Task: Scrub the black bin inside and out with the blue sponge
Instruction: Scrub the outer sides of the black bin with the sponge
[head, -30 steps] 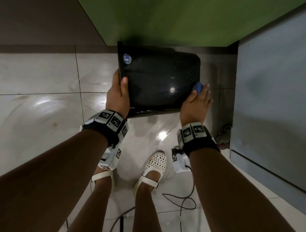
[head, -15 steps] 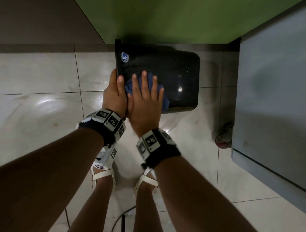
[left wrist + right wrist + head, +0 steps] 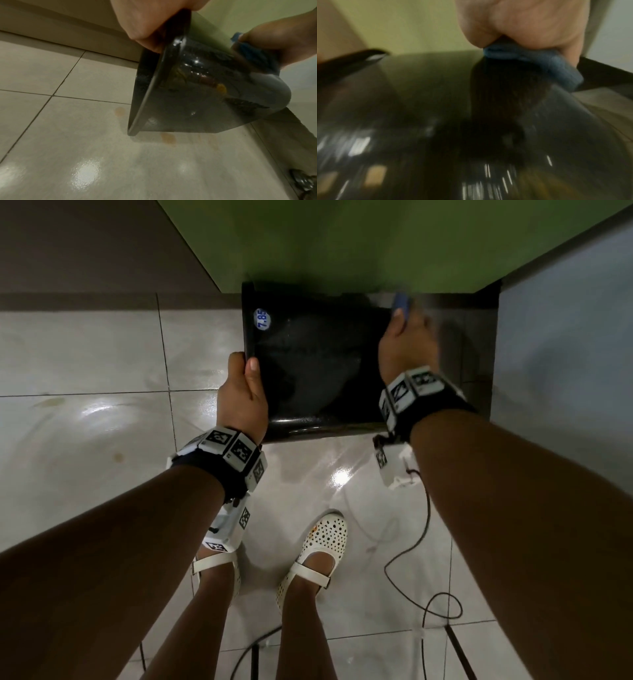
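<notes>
Bin [image 3: 318, 364] lies on its side on the floor by the green wall. Left hand [image 3: 241, 398] grips its rim; right hand [image 3: 407, 344], pinching the sponge [image 3: 401, 302], has swept from rim to base end. Outside scrub continues; inside pending.

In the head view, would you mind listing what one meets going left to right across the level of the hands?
Tiled floor → left hand gripping the rim → black bin → right hand holding the blue sponge → grey panel.

Left hand [image 3: 241, 398] grips rim of tipped black bin [image 3: 318, 364]; right hand [image 3: 406, 347] presses blue sponge [image 3: 401, 302] at its far corner.
</notes>
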The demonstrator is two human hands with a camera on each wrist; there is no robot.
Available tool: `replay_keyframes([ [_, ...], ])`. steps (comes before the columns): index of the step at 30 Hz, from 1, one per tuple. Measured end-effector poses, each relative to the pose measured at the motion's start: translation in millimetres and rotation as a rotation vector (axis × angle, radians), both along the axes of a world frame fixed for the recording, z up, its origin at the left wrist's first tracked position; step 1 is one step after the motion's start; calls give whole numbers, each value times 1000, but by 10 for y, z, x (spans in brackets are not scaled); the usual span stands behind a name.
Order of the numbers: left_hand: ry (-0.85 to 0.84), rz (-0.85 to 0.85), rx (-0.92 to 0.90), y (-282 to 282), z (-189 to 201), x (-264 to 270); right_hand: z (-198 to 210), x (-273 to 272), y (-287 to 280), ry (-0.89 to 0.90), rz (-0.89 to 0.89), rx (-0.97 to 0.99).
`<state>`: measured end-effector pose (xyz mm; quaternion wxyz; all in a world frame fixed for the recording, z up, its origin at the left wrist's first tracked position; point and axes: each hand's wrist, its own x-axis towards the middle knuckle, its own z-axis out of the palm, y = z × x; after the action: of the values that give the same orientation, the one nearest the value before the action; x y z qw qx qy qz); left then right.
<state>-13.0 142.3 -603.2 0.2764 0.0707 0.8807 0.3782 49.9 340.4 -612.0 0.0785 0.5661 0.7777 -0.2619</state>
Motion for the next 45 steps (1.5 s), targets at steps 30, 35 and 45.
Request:
replay_keyframes([
  [30, -11, 1, -37, 46, -51, -12, 141, -916, -829, -59, 370, -86],
  [35, 25, 37, -44, 65, -44, 18, 109, -616, -1008, 27, 546, 35],
  [45, 5, 0, -59, 53, -10, 40, -157, 273, -594, -28, 469, 220],
])
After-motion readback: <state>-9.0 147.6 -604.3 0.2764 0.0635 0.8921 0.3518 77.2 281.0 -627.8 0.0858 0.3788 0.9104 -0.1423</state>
